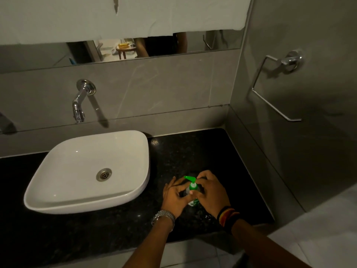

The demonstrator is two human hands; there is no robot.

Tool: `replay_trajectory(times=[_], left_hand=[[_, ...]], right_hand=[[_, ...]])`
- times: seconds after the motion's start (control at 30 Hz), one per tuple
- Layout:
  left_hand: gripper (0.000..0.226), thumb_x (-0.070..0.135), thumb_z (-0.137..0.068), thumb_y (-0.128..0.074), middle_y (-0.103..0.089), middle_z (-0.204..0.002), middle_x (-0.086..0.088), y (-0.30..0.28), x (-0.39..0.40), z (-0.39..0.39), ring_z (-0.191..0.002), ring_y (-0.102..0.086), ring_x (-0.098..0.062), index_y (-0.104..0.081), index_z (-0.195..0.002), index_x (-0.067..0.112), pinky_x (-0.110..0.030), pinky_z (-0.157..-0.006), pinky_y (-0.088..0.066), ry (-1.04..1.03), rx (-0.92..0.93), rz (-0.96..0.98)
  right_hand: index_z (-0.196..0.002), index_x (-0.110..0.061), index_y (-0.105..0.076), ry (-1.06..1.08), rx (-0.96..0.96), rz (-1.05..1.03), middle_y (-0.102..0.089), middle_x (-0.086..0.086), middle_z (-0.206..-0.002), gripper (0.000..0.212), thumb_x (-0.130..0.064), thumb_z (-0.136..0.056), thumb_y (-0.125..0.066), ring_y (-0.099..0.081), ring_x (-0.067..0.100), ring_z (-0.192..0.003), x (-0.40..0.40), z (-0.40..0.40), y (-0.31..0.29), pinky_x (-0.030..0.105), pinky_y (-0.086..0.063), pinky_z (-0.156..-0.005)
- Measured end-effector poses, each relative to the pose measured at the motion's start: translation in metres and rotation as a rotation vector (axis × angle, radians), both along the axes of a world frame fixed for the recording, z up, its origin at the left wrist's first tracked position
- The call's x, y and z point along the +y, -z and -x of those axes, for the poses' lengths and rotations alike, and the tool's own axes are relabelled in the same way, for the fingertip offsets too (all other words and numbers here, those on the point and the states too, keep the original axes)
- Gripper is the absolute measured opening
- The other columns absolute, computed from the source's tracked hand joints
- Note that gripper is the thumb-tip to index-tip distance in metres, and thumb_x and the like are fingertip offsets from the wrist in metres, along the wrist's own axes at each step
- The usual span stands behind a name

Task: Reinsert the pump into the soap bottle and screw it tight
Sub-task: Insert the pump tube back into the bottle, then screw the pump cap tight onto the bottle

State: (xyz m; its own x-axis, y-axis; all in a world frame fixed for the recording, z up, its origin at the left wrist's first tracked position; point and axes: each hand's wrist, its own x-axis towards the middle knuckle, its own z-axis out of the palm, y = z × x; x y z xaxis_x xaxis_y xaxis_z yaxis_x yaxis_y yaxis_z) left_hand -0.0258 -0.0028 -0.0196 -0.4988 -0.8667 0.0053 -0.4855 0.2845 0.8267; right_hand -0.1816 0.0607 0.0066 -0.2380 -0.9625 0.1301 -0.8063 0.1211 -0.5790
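A soap bottle (pixel 192 202) stands upright on the black granite counter (pixel 193 151), mostly hidden between my hands. Its green pump (pixel 191 181) sits on the bottle's neck with the nozzle pointing left and away. My left hand (pixel 173 198), with a metal watch on the wrist, wraps the bottle's left side. My right hand (pixel 210 194), with coloured bands on the wrist, closes around the green collar under the pump head. Only a strip of the bottle's label shows below my fingers.
A white basin (pixel 63 171) sits on the counter to the left, under a wall tap (pixel 80 105). A tiled wall with a chrome towel ring (pixel 278 82) bounds the right. The counter's front edge runs just below my wrists.
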Motion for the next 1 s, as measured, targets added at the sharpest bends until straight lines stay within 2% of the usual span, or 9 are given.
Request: replay_trajectory(times=[0.1, 0.23, 0.37, 0.47, 0.67, 0.77, 0.83, 0.9, 1.0], left_hand=[[0.041, 0.072, -0.068, -0.060, -0.051, -0.149, 0.008, 0.001, 0.001, -0.001, -0.150, -0.023, -0.023, -0.040, -0.101, 0.088, -0.057, -0.122, -0.014, -0.006, -0.004, 0.022], [0.041, 0.072, -0.070, -0.060, -0.049, -0.150, 0.008, 0.001, 0.001, -0.001, -0.150, -0.022, -0.021, -0.041, -0.103, 0.087, -0.056, -0.123, -0.011, 0.003, -0.018, 0.021], [0.039, 0.060, -0.074, -0.074, -0.048, -0.148, 0.016, 0.001, 0.001, -0.001, -0.151, -0.019, -0.018, -0.065, -0.112, 0.059, -0.053, -0.124, -0.006, -0.002, -0.013, -0.010], [0.035, 0.062, -0.073, -0.074, -0.046, -0.149, 0.016, -0.003, 0.002, 0.000, -0.151, -0.017, -0.016, -0.062, -0.106, 0.064, -0.053, -0.124, -0.003, 0.000, -0.004, -0.019], [0.047, 0.051, -0.078, -0.076, -0.042, -0.152, 0.016, -0.001, -0.001, 0.000, -0.152, -0.016, -0.019, -0.053, -0.118, 0.063, -0.054, -0.123, -0.008, -0.018, -0.036, 0.017], [0.048, 0.054, -0.078, -0.074, -0.037, -0.148, 0.022, 0.001, 0.000, 0.000, -0.152, -0.016, -0.018, -0.054, -0.121, 0.061, -0.051, -0.124, -0.006, -0.031, -0.047, 0.025], [0.047, 0.051, -0.078, -0.076, -0.036, -0.147, 0.024, 0.001, 0.000, 0.000, -0.151, -0.015, -0.014, -0.059, -0.123, 0.055, -0.047, -0.125, -0.003, -0.047, -0.074, 0.021], [0.047, 0.049, -0.079, -0.076, -0.037, -0.150, 0.022, -0.001, 0.001, 0.002, -0.151, -0.014, -0.012, -0.060, -0.123, 0.053, -0.043, -0.125, 0.000, -0.056, -0.088, 0.014], [0.048, 0.045, -0.080, -0.077, -0.041, -0.153, 0.016, -0.003, 0.003, 0.003, -0.151, -0.014, -0.012, -0.058, -0.122, 0.056, -0.040, -0.124, 0.002, -0.075, -0.088, -0.002]], right_hand=[[-0.091, -0.021, -0.070, 0.097, 0.062, 0.040, -0.044, -0.013, -0.109, 0.027, -0.044, -0.080, -0.063, -0.051, 0.006, -0.100, 0.002, -0.013, 0.002, 0.025, -0.055, -0.074], [-0.091, -0.019, -0.071, 0.130, 0.049, 0.049, -0.047, -0.011, -0.109, 0.019, -0.034, -0.079, -0.070, -0.050, 0.008, -0.101, -0.001, -0.018, 0.001, 0.020, -0.048, -0.080], [-0.100, -0.021, -0.068, -0.082, -0.008, -0.030, -0.047, -0.013, -0.117, 0.021, -0.033, -0.083, -0.063, -0.048, 0.010, -0.105, -0.003, -0.001, -0.006, 0.029, -0.050, -0.090], [-0.109, -0.020, -0.069, -0.247, 0.057, -0.086, -0.051, -0.010, -0.123, 0.025, -0.028, -0.086, -0.064, -0.048, 0.013, -0.111, -0.008, 0.016, -0.014, 0.037, -0.048, -0.098], [-0.080, -0.024, -0.064, -0.078, -0.043, -0.097, -0.049, -0.012, -0.107, 0.042, -0.060, -0.063, -0.078, -0.049, 0.009, -0.101, -0.016, 0.021, -0.018, 0.032, -0.046, -0.092], [-0.104, -0.028, -0.066, -0.090, -0.176, -0.044, -0.045, -0.014, -0.122, 0.048, -0.058, -0.067, -0.077, -0.048, 0.007, -0.115, -0.009, 0.016, -0.006, 0.028, -0.046, -0.100], [-0.109, -0.028, -0.069, -0.151, -0.233, 0.018, -0.043, -0.018, -0.128, 0.038, -0.049, -0.078, -0.073, -0.047, 0.005, -0.122, -0.005, 0.017, 0.001, 0.030, -0.048, -0.105], [-0.095, -0.027, -0.068, -0.161, -0.208, 0.078, -0.050, -0.020, -0.118, 0.031, -0.050, -0.076, -0.071, -0.052, 0.003, -0.113, -0.006, 0.017, 0.004, 0.031, -0.052, -0.097], [-0.078, -0.028, -0.056, -0.052, -0.190, 0.072, -0.052, -0.015, -0.096, 0.042, -0.061, -0.062, -0.078, -0.055, 0.008, -0.093, -0.013, 0.014, 0.000, 0.033, -0.053, -0.082]])
